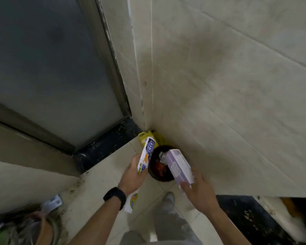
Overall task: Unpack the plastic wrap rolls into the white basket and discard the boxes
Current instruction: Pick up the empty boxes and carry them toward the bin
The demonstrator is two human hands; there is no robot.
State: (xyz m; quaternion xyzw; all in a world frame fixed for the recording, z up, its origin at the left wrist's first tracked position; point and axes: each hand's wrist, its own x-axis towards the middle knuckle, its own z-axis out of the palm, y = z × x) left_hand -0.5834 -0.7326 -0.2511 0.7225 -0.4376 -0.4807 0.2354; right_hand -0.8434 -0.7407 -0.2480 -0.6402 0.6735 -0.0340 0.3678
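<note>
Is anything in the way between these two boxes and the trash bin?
Nothing visible does. The white box in the left hand and the purple box in the right hand hang above the open bin.

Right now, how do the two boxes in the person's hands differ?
The white box in the left hand is slim, with blue and orange print; the purple box in the right hand is wider and pale. The white box is held mid-length, the purple box by its near end. Both point toward the dark bin.
</note>
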